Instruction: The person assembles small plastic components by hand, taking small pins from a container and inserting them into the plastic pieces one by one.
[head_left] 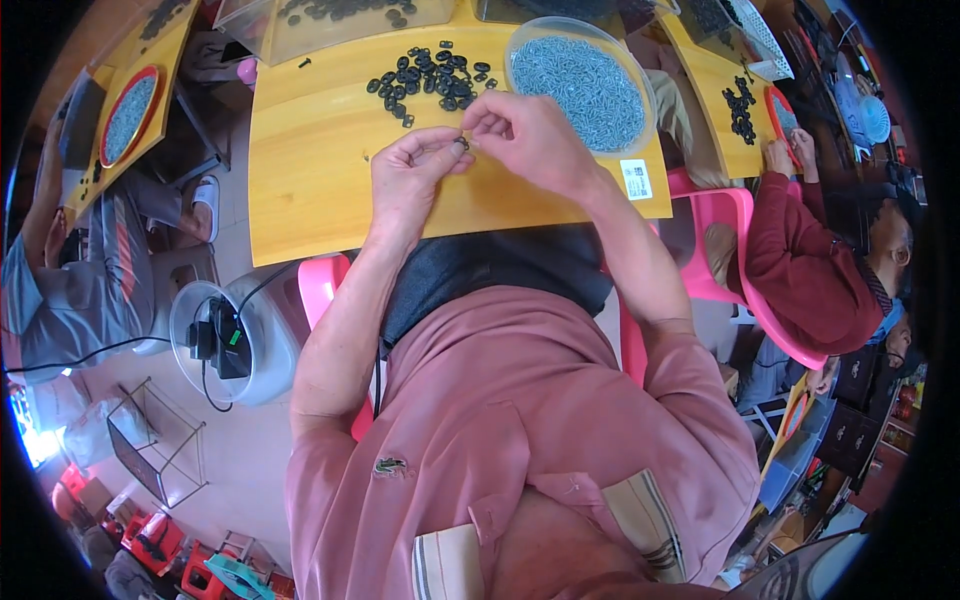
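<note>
Both my hands meet over the yellow table. My left hand is closed, pinching a small black oval part between thumb and fingertips. My right hand is closed with its fingertips together just above that part; whatever is in the pinch is too small to make out. Beyond the hands lies a loose pile of black oval parts with holes. Right of the pile, next to my right hand, stands a round clear tub heaped with small silvery-blue screws.
Clear bins with more black parts line the table's far edge. A white label sits at its near right corner. People work at tables on both sides, one in a dark red top. A white bucket with black adapters stands at left.
</note>
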